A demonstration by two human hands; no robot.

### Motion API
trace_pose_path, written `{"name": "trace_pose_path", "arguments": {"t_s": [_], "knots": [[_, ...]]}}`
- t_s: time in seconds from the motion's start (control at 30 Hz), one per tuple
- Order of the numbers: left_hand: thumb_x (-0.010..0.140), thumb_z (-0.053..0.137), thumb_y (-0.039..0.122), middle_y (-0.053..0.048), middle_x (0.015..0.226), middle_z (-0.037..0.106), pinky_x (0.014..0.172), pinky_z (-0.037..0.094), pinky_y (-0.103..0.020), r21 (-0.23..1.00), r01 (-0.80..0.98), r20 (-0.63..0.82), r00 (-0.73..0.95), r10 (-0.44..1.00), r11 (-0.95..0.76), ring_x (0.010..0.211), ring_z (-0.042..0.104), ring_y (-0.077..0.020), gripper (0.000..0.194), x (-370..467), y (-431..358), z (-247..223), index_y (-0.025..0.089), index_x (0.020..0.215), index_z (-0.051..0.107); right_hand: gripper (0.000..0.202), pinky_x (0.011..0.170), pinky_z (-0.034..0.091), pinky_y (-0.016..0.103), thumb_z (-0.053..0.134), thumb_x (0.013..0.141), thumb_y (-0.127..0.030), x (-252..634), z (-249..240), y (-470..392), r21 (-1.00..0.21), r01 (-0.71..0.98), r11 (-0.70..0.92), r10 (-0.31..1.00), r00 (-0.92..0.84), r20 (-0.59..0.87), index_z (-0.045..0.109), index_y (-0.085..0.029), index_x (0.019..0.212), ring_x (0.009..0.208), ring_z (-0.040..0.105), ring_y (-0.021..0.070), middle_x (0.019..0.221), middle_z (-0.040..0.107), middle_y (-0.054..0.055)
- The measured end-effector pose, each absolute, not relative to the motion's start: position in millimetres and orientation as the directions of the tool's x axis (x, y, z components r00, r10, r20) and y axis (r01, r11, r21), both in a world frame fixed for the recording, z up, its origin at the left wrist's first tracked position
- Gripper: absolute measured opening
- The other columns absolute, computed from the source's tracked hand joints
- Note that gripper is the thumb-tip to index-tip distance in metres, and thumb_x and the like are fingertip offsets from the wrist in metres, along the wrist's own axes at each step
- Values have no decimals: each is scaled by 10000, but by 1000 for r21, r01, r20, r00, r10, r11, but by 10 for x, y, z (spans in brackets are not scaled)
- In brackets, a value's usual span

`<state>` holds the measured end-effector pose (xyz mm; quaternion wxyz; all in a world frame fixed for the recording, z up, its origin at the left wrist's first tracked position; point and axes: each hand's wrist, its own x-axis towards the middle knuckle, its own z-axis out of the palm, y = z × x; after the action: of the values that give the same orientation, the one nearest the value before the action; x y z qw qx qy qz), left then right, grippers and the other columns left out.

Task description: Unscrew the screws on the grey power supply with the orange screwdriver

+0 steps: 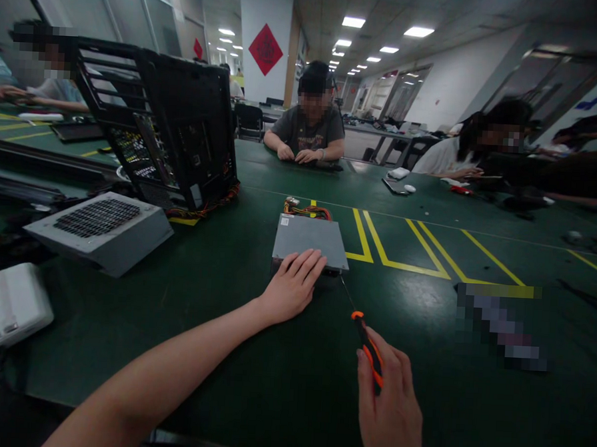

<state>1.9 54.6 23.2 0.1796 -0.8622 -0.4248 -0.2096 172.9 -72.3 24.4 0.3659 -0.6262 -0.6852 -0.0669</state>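
Observation:
A grey computer power supply (310, 237) lies on the green table, its bundle of coloured cables behind it. Across its near top edge rests my left hand (291, 284), the fingers stretched out over the metal and the thumb out of sight. My right hand (392, 398) is closed around a screwdriver (360, 327) with an orange and black handle. The thin shaft points away from me, and its tip reaches the near right corner of the power supply. Whether the tip sits in a screw is too small to tell.
A black computer case (183, 131) stands at the left, with a second power supply (98, 226) before it and a white box (11, 308) nearer. Yellow tape (406, 266) marks the table. A blurred-out object (503, 327) lies right. Several people sit around.

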Motion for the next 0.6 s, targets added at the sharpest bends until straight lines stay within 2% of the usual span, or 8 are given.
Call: {"name": "trace_pose_path", "arguments": {"t_s": [0.17, 0.27, 0.37, 0.43, 0.53, 0.6], "knots": [[866, 397, 274, -92, 1437, 311, 1068, 176, -376, -126, 799, 510, 560, 653, -587, 1326, 241, -230, 551, 16, 547, 228, 119, 1380, 276, 346, 486, 478, 230, 267, 929, -388, 1817, 277, -716, -470, 874, 121, 865, 139, 482, 498, -223, 1127, 622, 600, 135, 836, 598, 41], [862, 404, 269, -92, 1435, 316, 1066, 183, -374, -127, 802, 514, 557, 652, -584, 1325, 243, -228, 553, 12, 547, 232, 122, 1380, 278, 315, 519, 503, 242, 322, 914, -382, 1792, 259, -719, -511, 851, 120, 889, 138, 437, 490, -215, 1122, 673, 605, 142, 886, 580, 54], [866, 399, 268, -91, 1435, 317, 1065, 184, -374, -118, 803, 516, 552, 655, -584, 1324, 245, -225, 547, 14, 546, 237, 125, 1380, 280, 344, 607, 535, 294, 389, 887, -379, 1731, 223, -728, -453, 873, 182, 856, 86, 510, 459, -188, 1164, 878, 590, 198, 1083, 487, 127], [873, 387, 274, -89, 1437, 313, 1067, 177, -375, -116, 804, 510, 552, 659, -584, 1326, 242, -224, 541, 17, 544, 240, 126, 1382, 277, 357, 648, 541, 312, 386, 892, -350, 1701, 212, -736, -404, 888, 221, 824, 52, 564, 428, -181, 1203, 959, 566, 217, 1136, 445, 149], [871, 395, 288, -89, 1436, 314, 1067, 182, -372, -128, 808, 504, 553, 663, -576, 1324, 246, -225, 544, 20, 540, 246, 124, 1378, 284, 347, 643, 538, 303, 363, 904, -351, 1704, 240, -743, -364, 899, 244, 798, 27, 602, 424, -207, 1213, 936, 584, 212, 1087, 507, 126], [868, 402, 291, -90, 1435, 317, 1067, 186, -369, -133, 810, 504, 552, 665, -572, 1323, 248, -224, 548, 20, 539, 249, 123, 1376, 287, 338, 579, 526, 277, 342, 909, -380, 1735, 278, -741, -373, 902, 218, 804, 50, 593, 456, -225, 1187, 826, 616, 191, 1009, 562, 96]]}}
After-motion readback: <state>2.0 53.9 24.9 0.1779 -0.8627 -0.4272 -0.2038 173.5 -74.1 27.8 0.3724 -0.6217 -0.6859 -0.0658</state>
